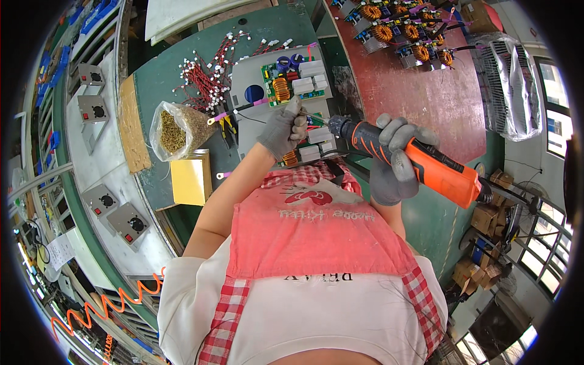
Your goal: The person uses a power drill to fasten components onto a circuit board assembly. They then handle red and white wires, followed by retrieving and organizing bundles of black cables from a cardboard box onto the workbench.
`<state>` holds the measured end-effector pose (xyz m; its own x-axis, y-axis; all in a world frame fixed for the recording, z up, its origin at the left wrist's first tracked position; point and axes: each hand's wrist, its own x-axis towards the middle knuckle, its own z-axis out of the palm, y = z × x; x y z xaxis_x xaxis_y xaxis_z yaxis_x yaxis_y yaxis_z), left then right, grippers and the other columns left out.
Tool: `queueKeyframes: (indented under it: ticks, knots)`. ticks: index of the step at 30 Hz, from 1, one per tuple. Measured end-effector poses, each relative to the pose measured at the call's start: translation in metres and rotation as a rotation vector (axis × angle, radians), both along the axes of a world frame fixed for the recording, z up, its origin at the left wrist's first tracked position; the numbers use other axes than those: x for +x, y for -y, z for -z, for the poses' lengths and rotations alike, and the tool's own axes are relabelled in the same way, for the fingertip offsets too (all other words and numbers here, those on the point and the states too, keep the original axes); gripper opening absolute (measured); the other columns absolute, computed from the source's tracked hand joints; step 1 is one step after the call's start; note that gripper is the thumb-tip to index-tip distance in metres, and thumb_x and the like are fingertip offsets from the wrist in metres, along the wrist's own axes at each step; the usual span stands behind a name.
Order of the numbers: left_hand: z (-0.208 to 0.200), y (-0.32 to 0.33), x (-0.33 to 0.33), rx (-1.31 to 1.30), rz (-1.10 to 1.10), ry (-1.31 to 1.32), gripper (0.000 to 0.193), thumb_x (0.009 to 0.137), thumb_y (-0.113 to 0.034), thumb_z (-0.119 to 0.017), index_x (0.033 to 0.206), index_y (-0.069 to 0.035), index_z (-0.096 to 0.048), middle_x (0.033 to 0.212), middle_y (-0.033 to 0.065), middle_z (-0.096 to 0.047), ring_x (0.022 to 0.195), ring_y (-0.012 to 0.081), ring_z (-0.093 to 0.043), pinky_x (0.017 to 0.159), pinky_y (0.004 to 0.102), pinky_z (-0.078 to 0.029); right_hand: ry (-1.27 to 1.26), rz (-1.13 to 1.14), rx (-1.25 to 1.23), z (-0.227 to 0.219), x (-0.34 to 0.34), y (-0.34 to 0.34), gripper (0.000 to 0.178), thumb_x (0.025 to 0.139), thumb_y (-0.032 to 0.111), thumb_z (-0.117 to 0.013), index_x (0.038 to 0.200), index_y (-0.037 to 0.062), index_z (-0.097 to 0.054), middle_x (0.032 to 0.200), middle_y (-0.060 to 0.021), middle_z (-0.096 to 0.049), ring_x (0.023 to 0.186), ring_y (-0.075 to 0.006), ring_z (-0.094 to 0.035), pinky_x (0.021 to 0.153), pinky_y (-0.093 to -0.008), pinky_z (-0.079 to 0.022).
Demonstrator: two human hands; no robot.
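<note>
A green bench carried grey metalwork. An orange power screwdriver reached over it from the right. On the metalwork sat an upper circuit board and a lower circuit board. The gloved right hand wrapped the screwdriver's body; the gloved left hand curled its fingers together beside the slim bit, pinching anything or not, I couldn't tell.

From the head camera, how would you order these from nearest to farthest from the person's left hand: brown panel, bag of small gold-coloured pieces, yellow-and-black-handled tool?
Nearest to the left hand first:
1. Yellow-and-black-handled tool: just left of it.
2. Bag of small gold-coloured pieces: farther left.
3. Brown panel: beyond the bag.
</note>
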<state>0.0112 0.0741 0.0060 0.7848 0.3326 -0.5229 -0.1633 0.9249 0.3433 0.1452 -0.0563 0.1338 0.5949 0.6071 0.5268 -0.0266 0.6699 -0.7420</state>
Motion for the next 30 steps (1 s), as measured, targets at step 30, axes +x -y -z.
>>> queueKeyframes:
  ticks: [30]
  knots:
    - [0.026, -0.016, -0.046, 0.382, -0.033, -0.456, 0.032, 0.093, -0.024, -0.054, 0.11, 0.002, -0.061, 0.09, 0.0065, -0.064, 0.072, 0.0096, -0.058, 0.06, 0.0213, -0.045, -0.15, 0.29, -0.371, 0.089, 0.059, -0.059, 0.041, 0.073, -0.003, -0.065, 0.111, -0.0011, -0.051, 0.088, -0.0079, -0.064, 0.083, -0.0145, -0.061, 0.081, -0.0308, -0.049]
